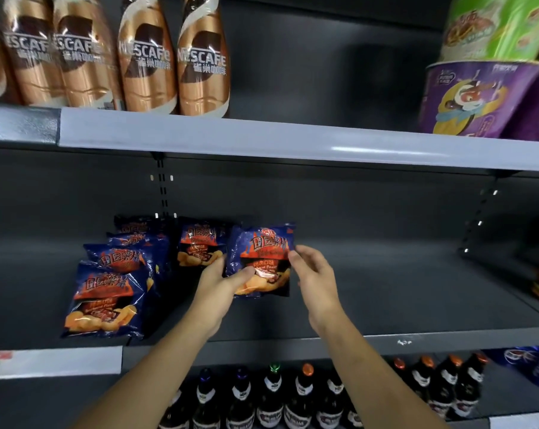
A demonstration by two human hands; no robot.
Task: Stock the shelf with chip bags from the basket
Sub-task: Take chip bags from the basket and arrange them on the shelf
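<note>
You hold one chip bag (261, 252) upright over the middle shelf (385, 292), face out, just at 3 o'clock of a second bag (197, 243) that stands at the back. Your left hand (221, 278) grips the held bag's lower corner at its 7 o'clock, thumb pressed on the printed front and the other fingers hidden behind the foil. That grip appears meant to keep the label facing the aisle while the bag goes in. Your right hand (313, 274) comes in from 3 o'clock, half closed, fingertips at the bag's right edge. Whether it pinches the seam or only steadies it cannot be told from this angle.

A file of matching bags (104, 301) stands one behind the other at 9 o'clock, fronts out, running from the shelf's lip toward the back wall. The held bag looks set to go in front of the lone rear bag, beginning a neighbouring file, with the dark shelf board showing toward 3 o'clock. The bag is light and slippery, so it could tip forward once you let go. The basket is out of view.

Coffee bottles (200, 57) line the shelf above at 11 o'clock, a purple noodle cup (472, 100) sits at 1 o'clock, and dark capped bottles (302, 394) fill the shelf below at 6 o'clock.
</note>
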